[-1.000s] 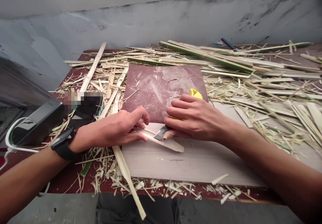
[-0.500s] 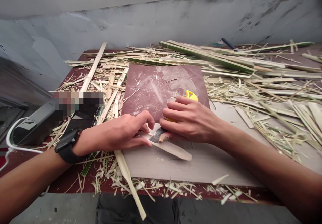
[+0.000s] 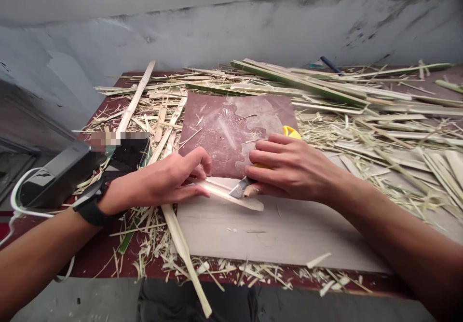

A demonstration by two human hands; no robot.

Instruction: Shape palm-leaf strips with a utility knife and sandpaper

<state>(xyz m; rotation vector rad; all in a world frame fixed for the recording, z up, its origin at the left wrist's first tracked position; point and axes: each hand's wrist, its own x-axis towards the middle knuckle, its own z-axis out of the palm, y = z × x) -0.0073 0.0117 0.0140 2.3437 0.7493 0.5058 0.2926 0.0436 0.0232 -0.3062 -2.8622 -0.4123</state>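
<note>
Between the thumb and fingers of my left hand (image 3: 181, 175) is the left end of a flat, pale bamboo strip (image 3: 220, 192), which slants down to the right over the board. My right hand (image 3: 285, 167) is wrapped round a utility knife with a yellow handle (image 3: 291, 132); most of the handle is hidden in the fist. The knife's grey blade (image 3: 239, 188) meets the strip right of its middle, with my right thumb close to the strip. Under both hands lies a pale wooden board (image 3: 289, 235), and behind them a worn maroon sheet (image 3: 213, 119).
Bamboo strips (image 3: 300, 83) and heaps of shavings (image 3: 325, 129) cover the back and right. One long strip (image 3: 184, 254) juts over the table's front edge. At left are a black box-shaped device (image 3: 54, 177) with a white cable (image 3: 16, 194) and a dark phone-like object (image 3: 130, 155).
My right hand and the knife have slid right along the strip. My left hand has shifted slightly left and up, still pinching the strip, whose right end has risen with it.
</note>
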